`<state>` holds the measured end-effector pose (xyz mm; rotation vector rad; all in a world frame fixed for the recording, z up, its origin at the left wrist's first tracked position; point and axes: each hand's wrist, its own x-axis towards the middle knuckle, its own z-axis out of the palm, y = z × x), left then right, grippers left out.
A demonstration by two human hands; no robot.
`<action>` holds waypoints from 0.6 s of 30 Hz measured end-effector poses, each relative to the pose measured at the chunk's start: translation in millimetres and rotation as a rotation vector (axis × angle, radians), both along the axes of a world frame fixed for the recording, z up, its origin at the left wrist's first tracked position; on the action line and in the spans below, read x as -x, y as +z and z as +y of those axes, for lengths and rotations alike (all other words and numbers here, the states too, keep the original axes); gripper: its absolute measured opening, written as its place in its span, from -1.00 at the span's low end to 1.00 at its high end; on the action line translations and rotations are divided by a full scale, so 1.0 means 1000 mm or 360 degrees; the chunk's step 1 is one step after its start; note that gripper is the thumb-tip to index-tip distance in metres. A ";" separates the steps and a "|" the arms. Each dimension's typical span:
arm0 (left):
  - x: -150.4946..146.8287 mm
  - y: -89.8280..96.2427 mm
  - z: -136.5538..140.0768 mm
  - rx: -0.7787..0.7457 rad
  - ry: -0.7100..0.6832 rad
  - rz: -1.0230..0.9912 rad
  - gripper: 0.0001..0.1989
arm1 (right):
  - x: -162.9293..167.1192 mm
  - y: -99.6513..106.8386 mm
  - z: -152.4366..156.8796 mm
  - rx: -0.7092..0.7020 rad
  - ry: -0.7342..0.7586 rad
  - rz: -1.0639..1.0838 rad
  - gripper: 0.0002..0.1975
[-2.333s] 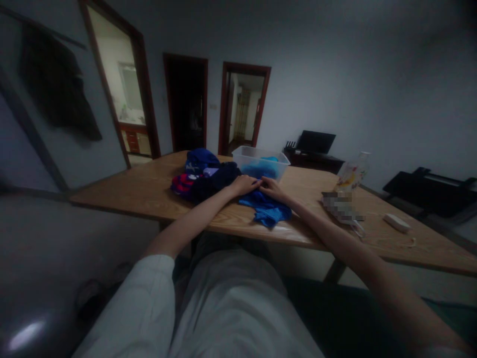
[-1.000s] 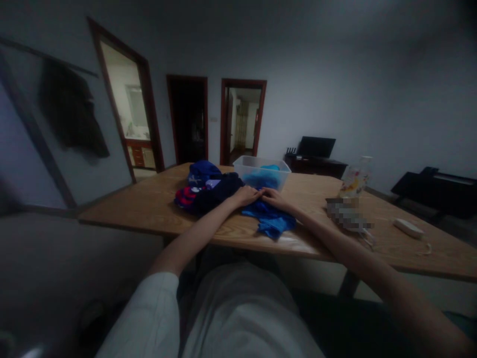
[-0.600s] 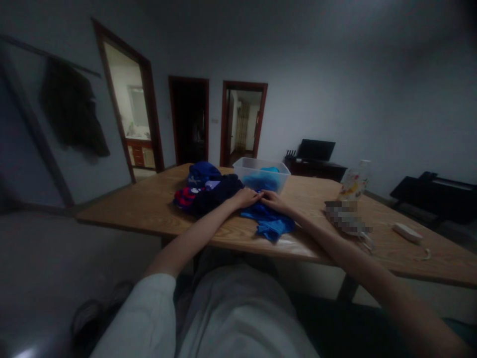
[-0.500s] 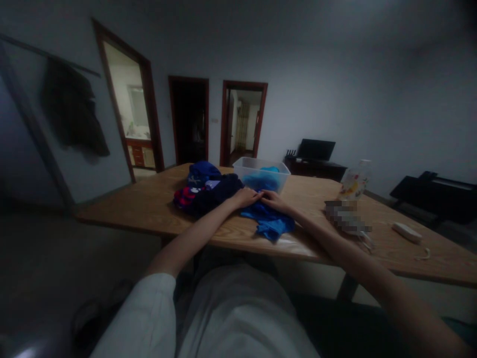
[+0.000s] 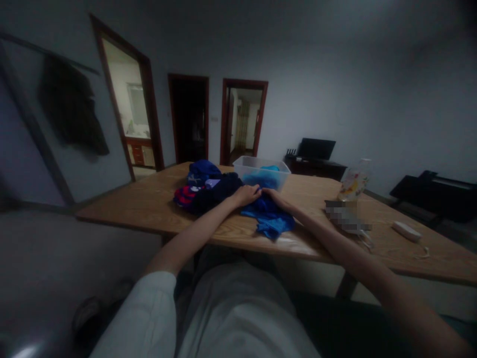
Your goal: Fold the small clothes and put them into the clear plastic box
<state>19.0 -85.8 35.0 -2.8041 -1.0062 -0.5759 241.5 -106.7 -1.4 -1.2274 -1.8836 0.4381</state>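
A blue garment [image 5: 271, 223] lies bunched on the wooden table in front of me, its lighter blue end spread toward the near edge. My left hand [image 5: 247, 195] is closed on the garment's upper part, fingers curled. Close beside it, my right hand [image 5: 276, 199] is bent over the same cloth, its fingertips nearly meeting the left hand's. Just behind the hands stands a clear plastic bin [image 5: 257, 163] with bright blue cloth inside. To the left sits a heap of clothes: a dark garment [image 5: 218, 195], a red-and-navy piece [image 5: 183, 197] and a blue bundle [image 5: 203, 170].
On the table [image 5: 126, 209], to the right, are a clear bottle with a flower pattern [image 5: 355, 183], a blurred grey item [image 5: 345, 219] and a white oblong object [image 5: 407, 231] with a cord. A screen [image 5: 316, 149] stands by the far wall.
The two hands have drawn slightly apart over the blue garment. The bin and the clothes heap stay where they were.
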 end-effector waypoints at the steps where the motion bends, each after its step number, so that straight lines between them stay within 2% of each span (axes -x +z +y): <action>1: 0.000 0.000 0.001 0.0013 -0.0001 0.0013 -0.57 | 0.002 0.002 -0.001 0.0013 -0.0018 0.0035 -0.59; 8: 0.001 -0.003 0.009 0.0037 -0.0010 0.0039 -0.56 | 0.009 0.004 0.002 0.0050 0.0034 0.0004 -0.57; 11: 0.001 -0.006 0.010 0.0052 -0.0022 0.0048 -0.56 | 0.012 0.010 0.002 -0.0136 -0.0030 -0.0193 -0.56; 14: 0.001 -0.008 0.011 0.0080 -0.0044 0.0075 -0.54 | 0.024 0.044 -0.018 -0.0561 -0.0234 -0.0289 -0.61; 18: -0.001 -0.012 0.014 0.0123 -0.0038 0.0076 -0.50 | 0.039 0.118 -0.085 -0.0999 -0.0219 -0.0078 -0.65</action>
